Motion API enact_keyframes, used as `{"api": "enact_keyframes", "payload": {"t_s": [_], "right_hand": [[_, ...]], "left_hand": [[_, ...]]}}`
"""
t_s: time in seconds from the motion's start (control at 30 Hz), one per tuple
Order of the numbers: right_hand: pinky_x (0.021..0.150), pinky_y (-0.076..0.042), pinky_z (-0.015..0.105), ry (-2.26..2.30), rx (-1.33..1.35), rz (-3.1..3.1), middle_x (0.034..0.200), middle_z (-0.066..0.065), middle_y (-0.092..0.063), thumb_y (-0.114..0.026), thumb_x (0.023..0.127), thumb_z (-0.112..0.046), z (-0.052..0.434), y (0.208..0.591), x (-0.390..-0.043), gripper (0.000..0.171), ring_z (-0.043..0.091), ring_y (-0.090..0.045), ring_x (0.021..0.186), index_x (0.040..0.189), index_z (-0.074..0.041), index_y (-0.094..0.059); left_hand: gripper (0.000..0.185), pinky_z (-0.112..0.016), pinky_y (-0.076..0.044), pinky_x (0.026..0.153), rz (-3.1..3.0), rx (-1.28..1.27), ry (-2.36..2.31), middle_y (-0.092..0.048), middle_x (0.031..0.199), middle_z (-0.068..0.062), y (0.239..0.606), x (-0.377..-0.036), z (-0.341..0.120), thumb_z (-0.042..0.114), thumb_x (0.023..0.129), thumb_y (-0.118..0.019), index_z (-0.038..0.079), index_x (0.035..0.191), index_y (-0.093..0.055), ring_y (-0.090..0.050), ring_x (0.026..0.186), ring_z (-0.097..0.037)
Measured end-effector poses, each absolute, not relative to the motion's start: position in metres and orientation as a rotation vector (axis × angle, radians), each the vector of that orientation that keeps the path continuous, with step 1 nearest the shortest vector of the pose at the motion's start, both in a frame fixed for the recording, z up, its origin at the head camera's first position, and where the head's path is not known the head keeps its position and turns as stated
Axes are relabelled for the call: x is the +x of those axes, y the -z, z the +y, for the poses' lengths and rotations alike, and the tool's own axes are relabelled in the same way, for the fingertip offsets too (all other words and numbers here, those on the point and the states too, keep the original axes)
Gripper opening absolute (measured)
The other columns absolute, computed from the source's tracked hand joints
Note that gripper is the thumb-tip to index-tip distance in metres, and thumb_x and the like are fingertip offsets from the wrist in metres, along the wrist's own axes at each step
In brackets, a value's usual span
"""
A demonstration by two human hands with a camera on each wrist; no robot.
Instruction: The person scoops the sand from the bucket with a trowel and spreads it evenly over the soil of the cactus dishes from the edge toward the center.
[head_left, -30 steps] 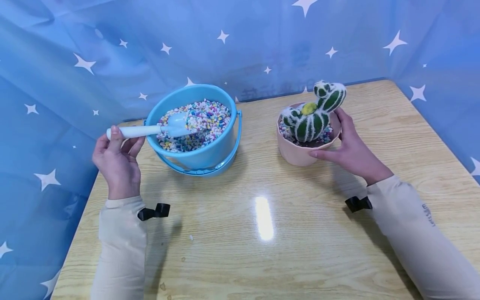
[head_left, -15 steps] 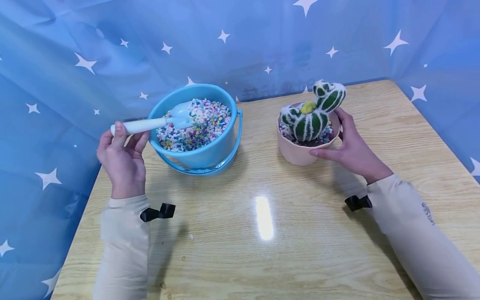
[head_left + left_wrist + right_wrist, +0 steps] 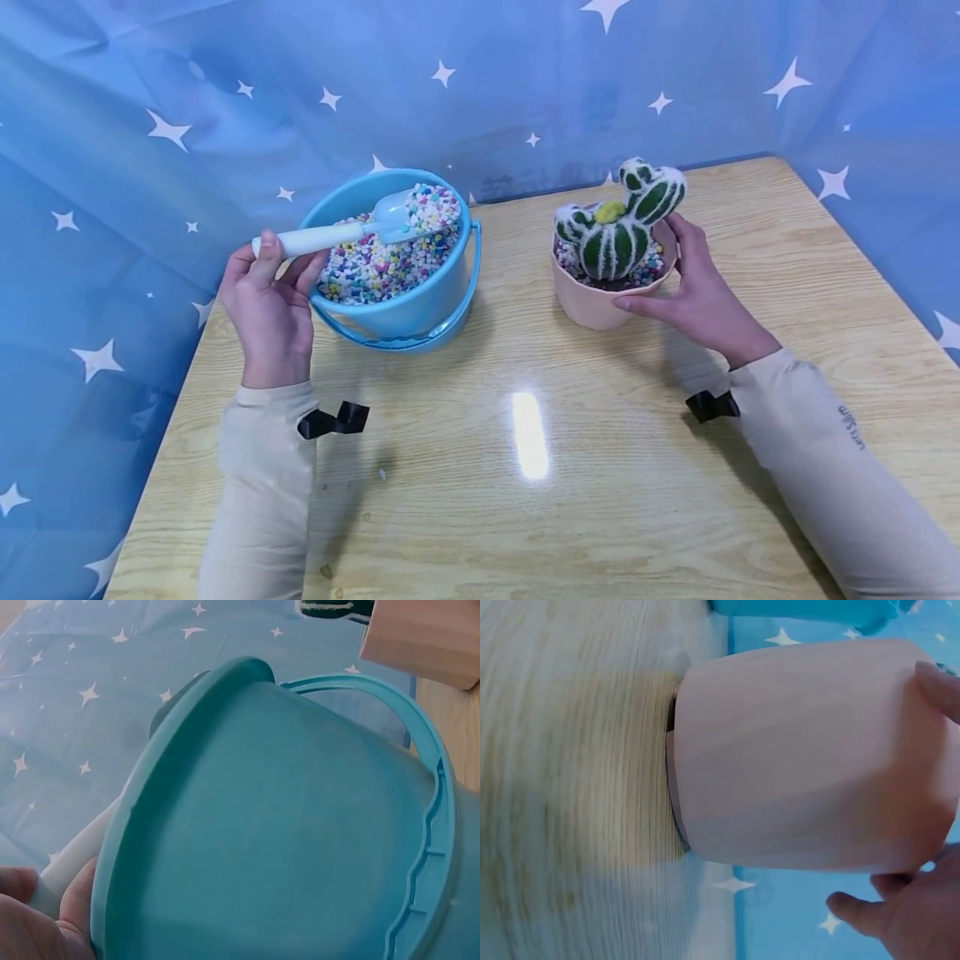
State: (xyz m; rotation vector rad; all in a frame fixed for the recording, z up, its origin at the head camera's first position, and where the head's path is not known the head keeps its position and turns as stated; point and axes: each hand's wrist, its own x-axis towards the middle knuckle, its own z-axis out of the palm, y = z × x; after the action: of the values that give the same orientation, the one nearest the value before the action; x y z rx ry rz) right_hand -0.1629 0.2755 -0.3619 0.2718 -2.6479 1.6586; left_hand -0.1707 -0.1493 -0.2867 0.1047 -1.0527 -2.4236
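My left hand (image 3: 272,321) pinches the white handle of a small scoop (image 3: 311,239), thumb on top. The scoop's pale blue blade carries a heap of multicoloured pebbles (image 3: 433,208) above the blue bucket (image 3: 405,321), which holds more of the same pebbles. In the left wrist view the bucket's wall (image 3: 262,817) fills the middle and hides the scoop's blade. My right hand (image 3: 701,292) grips the rim of a pink pot (image 3: 592,307), thumb at the front and fingers behind. In that pot stands a green and white cactus (image 3: 615,246) with pebbles round its base.
The bucket and pot stand apart on a light wooden table (image 3: 465,500), toward its back edge. A blue curtain with white stars (image 3: 510,75) hangs behind and along the sides. The bucket's handle (image 3: 420,340) hangs down at its front.
My left hand has moved right, lifting the loaded scoop out of the pebbles to above the bucket's right part. My right hand and the pot have stayed in place.
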Motion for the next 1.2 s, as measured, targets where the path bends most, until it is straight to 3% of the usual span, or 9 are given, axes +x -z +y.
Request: {"api": "enact_keyframes", "payload": {"t_s": [0.17, 0.3, 0.5, 1.2], "right_hand": [[0.116, -0.015, 0.057, -1.571, 0.226, -2.629, 0.149, 0.011, -0.014, -0.090, 0.074, -0.022, 0.273, 0.363, -0.164, 0.110, 0.032, -0.017, 0.139, 0.155, -0.022, -0.015], [0.116, -0.017, 0.057, -1.462, 0.190, -2.656, 0.151, 0.013, -0.012, -0.090, 0.074, -0.029, 0.270, 0.363, -0.164, 0.112, 0.033, -0.016, 0.139, 0.155, -0.016, -0.013], [0.116, -0.011, 0.062, -1.500, 0.181, -2.706, 0.157, 0.015, -0.005, -0.086, 0.079, -0.030, 0.272, 0.361, -0.164, 0.116, 0.036, -0.006, 0.144, 0.158, -0.017, -0.002], [0.115, -0.013, 0.064, -1.456, 0.195, -2.724, 0.157, 0.017, -0.004, -0.084, 0.080, -0.035, 0.268, 0.360, -0.162, 0.116, 0.039, -0.008, 0.142, 0.157, -0.013, 0.000]], "left_hand": [[0.021, -0.046, -0.057, 0.081, -1.057, 0.073, 2.435, -0.053, 0.111, -0.026, 0.283, -0.170, -0.143, 0.003, 0.094, -0.065, -0.010, 0.098, -0.049, -0.071, 0.076, -0.039], [0.022, -0.045, -0.058, 0.081, -1.096, 0.069, 2.430, -0.054, 0.109, -0.026, 0.279, -0.169, -0.138, 0.005, 0.095, -0.064, -0.009, 0.101, -0.048, -0.071, 0.075, -0.037], [0.021, -0.044, -0.058, 0.081, -1.116, 0.055, 2.455, -0.055, 0.108, -0.027, 0.275, -0.171, -0.130, 0.005, 0.096, -0.063, -0.009, 0.100, -0.048, -0.072, 0.075, -0.036], [0.020, -0.041, -0.057, 0.083, -1.258, -0.017, 2.463, -0.050, 0.117, -0.031, 0.270, -0.176, -0.104, 0.007, 0.098, -0.060, -0.006, 0.101, -0.046, -0.072, 0.078, -0.035]]}}
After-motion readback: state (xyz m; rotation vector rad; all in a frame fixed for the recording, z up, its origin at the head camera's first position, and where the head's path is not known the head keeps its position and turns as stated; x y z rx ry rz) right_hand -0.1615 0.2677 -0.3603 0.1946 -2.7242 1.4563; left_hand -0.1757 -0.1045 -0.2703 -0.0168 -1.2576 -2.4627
